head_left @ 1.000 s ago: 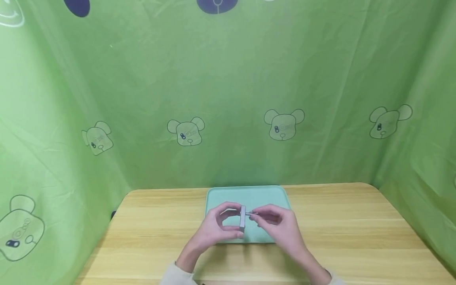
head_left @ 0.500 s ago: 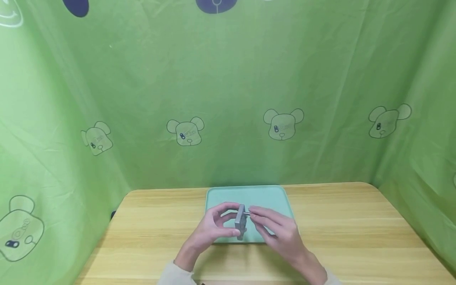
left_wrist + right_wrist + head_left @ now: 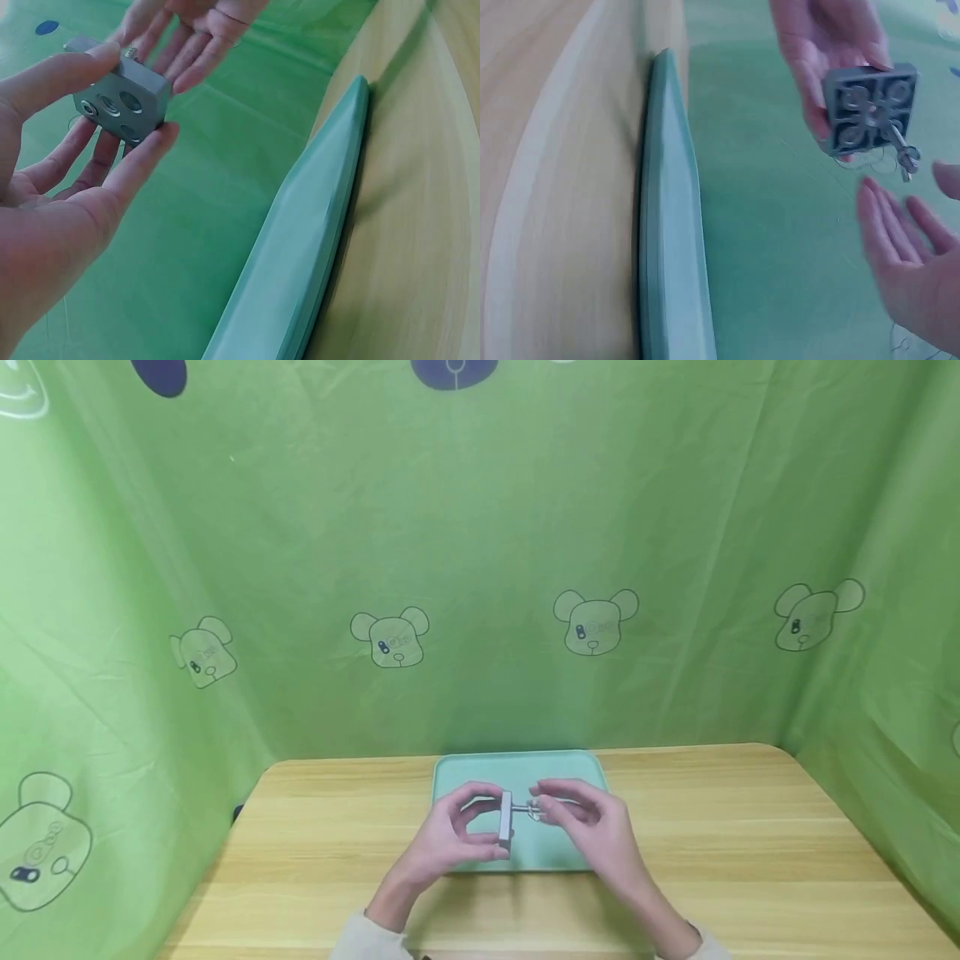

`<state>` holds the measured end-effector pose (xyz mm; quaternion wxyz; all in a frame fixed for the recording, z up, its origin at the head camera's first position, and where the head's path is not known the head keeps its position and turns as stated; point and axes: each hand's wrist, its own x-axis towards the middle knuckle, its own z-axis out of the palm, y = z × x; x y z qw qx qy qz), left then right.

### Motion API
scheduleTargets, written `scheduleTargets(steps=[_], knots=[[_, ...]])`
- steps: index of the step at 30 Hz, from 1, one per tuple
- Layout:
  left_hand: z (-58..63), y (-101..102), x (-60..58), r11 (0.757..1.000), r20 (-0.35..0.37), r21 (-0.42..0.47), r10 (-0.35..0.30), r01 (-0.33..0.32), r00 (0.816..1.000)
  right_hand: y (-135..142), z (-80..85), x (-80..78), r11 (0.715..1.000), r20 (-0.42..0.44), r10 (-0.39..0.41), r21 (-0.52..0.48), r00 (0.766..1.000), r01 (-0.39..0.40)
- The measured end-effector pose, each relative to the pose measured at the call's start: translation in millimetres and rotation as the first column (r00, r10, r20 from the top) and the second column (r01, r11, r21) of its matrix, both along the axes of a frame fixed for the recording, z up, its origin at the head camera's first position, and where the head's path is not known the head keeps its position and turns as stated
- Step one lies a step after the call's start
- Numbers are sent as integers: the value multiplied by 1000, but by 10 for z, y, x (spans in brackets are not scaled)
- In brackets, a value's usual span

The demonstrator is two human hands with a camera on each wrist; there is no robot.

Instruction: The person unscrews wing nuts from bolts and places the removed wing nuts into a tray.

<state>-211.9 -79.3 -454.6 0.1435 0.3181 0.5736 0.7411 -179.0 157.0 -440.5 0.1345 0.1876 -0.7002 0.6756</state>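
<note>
My left hand (image 3: 438,843) holds a square grey block (image 3: 506,824) upright above the tray, thumb and fingertips gripping its edges. In the left wrist view the block (image 3: 146,88) shows several round holes, one with a metal ring-like fitting in it. Its other side, seen from the right wrist, has raised rings and ribs. From that side sticks out a thin metal bolt (image 3: 907,157) with a knobby end, which looks winged in the head view. My right hand (image 3: 600,827) is around the bolt's end; from the right wrist, its loosely spread fingers (image 3: 885,225) stand apart from the bolt.
Beneath the hands a mint-green tray (image 3: 480,766) lies on the wooden table (image 3: 735,827), close to its far edge. Green cloth (image 3: 480,527) with bear-head prints hangs behind the table and on both sides.
The right hand's fingers have come off the bolt's shaft and moved right, uncovering its winged end. The block has turned back edge-on to the head view, still in my left hand.
</note>
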Motion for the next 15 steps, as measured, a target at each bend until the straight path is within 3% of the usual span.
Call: scheduleTargets(steps=[3, 6, 8, 10, 15], knots=[[8, 31, 14, 997, -45, -65, 29, -31, 999, 28, 15, -16, 996, 250, 62, -84, 966, -42], [10, 52, 28, 992, -86, -114, 43, -52, 995, 54, 14, -38, 988, 394, 137, -117, 909, -99], [9, 61, 34, 988, -103, -141, 53, -67, 993, 67, 12, -45, 983, 454, 178, -129, 873, -133], [13, 66, 42, 984, -109, -160, 58, -75, 992, 79, 6, -51, 979, 485, 199, -126, 852, -157], [24, 73, 58, 980, -122, -180, 65, -86, 990, 95, 1, -47, 977, 517, 212, -129, 830, -169]])
